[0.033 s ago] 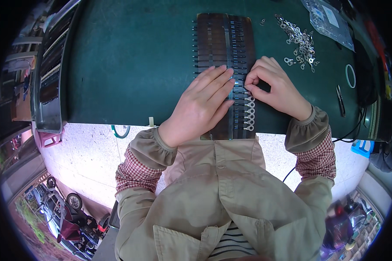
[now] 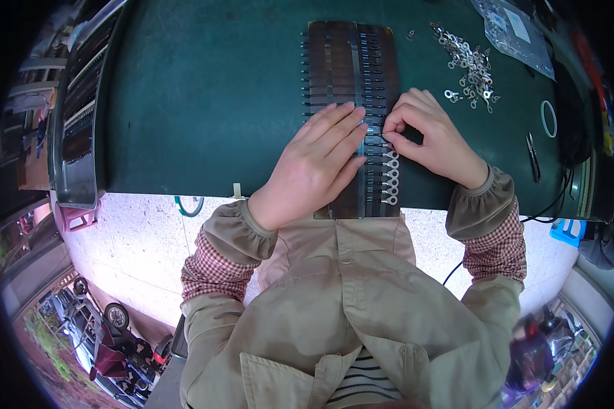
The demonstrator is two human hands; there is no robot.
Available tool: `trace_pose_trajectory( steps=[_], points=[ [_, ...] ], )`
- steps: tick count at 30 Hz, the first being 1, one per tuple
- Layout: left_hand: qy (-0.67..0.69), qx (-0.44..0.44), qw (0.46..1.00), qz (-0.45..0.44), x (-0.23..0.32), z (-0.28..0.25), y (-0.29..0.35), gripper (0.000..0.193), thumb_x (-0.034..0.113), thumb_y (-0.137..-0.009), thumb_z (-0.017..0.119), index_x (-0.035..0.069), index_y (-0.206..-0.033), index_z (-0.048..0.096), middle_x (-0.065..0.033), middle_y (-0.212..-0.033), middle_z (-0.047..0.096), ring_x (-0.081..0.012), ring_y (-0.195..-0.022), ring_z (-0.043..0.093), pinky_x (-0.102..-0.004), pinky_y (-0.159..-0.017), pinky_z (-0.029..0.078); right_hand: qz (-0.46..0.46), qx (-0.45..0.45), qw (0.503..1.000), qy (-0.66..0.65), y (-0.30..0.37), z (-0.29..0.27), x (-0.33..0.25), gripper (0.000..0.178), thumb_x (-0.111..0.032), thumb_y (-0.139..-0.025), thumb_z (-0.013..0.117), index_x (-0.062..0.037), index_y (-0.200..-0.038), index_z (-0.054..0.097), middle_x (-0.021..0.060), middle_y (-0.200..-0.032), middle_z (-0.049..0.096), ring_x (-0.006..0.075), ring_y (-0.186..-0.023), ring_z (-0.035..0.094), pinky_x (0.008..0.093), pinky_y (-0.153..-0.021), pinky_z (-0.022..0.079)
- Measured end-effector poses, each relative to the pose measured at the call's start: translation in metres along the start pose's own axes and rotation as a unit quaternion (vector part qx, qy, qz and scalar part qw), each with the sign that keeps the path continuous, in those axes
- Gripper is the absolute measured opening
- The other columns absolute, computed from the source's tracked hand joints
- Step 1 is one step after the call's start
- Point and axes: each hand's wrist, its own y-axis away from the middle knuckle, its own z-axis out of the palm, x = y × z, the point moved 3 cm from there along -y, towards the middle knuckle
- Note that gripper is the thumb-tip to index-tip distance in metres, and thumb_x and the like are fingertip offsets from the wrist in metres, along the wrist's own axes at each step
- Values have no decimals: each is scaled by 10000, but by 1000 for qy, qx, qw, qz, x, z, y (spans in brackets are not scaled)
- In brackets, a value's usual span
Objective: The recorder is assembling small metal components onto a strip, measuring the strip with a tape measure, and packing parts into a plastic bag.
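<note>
Hands at work on a brown board (image 2: 341, 61), which lies lengthwise from near to far on a green table (image 2: 205, 102), its near end at the table's near edge, close to the wearer's body, presumably so that both hands can reach it easily. The left hand (image 2: 312, 160) rests palm down across the board's middle, fingers extended and side by side, clamped on nothing; the flat posture suggests that it steadies the board or the thin dark leads (image 2: 373, 88) set crosswise in its right half. The right hand (image 2: 430, 133) comes in from the right, thumb and forefinger tips drawn together at the board's right edge; whether a small part lies between them cannot be told. Just nearer than these fingertips, a column of ring terminals (image 2: 393, 178) lines the same edge, one beside another, with the eyes toward the right, an arrangement that seems to give each lead its own terminal. A loose pile of terminals (image 2: 481, 71) lies far right, apart from the board but probably within the right hand's reach; a clear plastic bag (image 2: 518, 37) lies beyond it. A slim dark tool (image 2: 533, 158) and a pale ring (image 2: 548, 119) lie farther right.
</note>
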Motion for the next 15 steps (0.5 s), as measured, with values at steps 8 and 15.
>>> trace_pose_trajectory(
  steps=[8, 15],
  points=[
    [24, 7, 1000, -7, -5, -1, 1, 435, 77, -840, 710, -46, -1243, 607, -192, -1354, 572, -367, -1313, 504, -496, -1083, 404, 23, 127, 992, 14, 13, -24, 14, 140, -83, -809, 728, -34, -854, 604, 53, -813, 540, 224, -813, 527, 355, -752, 428],
    [3, -3, 1000, -7, -4, 2, -1, 484, 84, -843, 713, -46, -1290, 578, -206, -1401, 538, -373, -1357, 461, -509, -1116, 366, 249, 100, 956, 118, 25, -57, 67, 136, -71, -843, 712, -6, -918, 619, 77, -914, 581, 231, -854, 596, 310, -748, 470]
  ],
)
